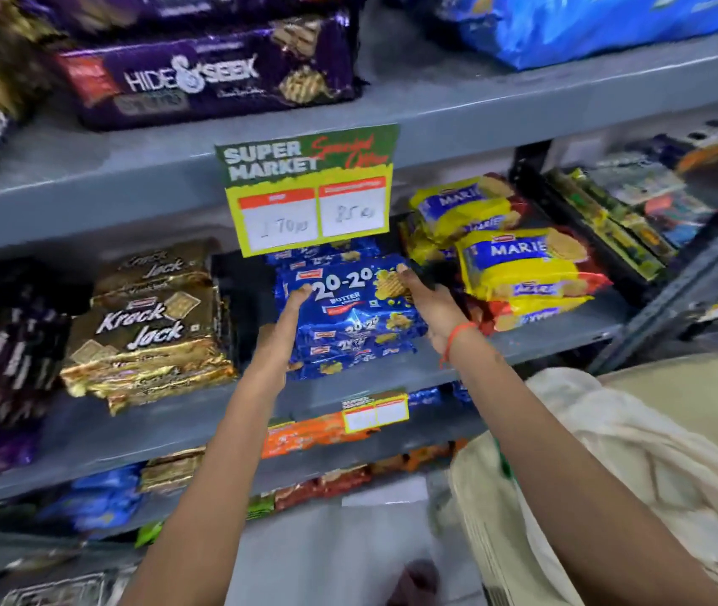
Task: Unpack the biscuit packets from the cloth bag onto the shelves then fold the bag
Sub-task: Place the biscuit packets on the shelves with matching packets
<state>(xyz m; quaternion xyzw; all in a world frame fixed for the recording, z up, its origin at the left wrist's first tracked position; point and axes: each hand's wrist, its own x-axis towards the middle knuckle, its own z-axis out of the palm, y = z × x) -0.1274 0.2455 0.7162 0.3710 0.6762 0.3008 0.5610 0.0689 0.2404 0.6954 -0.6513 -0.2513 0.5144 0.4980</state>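
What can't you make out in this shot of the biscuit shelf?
Head view:
- Inside of the cloth bag: hidden by its own folds and the right arm.
- Price card handwriting: blurred.
- Packets behind the blue 20-20 packet: covered by the card.
- Left hand and right hand grip underneath: hidden.

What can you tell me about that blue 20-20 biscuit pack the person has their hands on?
The 20-20 butter biscuit pack is a glossy blue plastic multipack printed with white lettering and yellow biscuit pictures. It lies flat, slightly tilted, on top of more blue packs on the grey middle shelf, between the gold Krack Jack packs and the yellow Marie packs, just under the price sign. The left hand presses its left edge; the right hand holds its right edge.
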